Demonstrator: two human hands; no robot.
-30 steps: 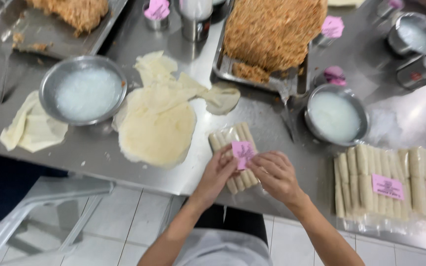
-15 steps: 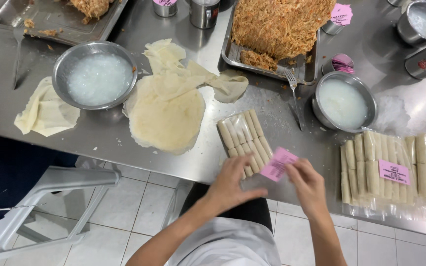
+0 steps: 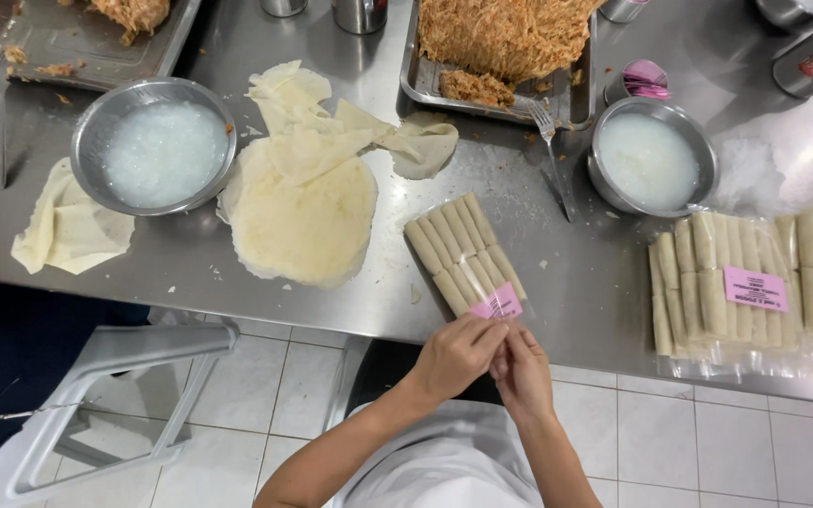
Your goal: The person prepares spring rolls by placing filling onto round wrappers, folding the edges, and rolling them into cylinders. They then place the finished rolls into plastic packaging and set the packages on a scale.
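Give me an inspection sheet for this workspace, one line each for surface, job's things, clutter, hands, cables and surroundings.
Surface: steel table, crumbs scattered.
Job's things: pink label at the fingertips, over the near end of the unlabelled pack of rolls.
Clutter: round wrappers, two bowls of white paste, filling tray, fork, labelled packs.
Hands: left hand and right hand pinch the label together.
Cables: nothing seen.
Surroundings: white tiled floor, grey stool.
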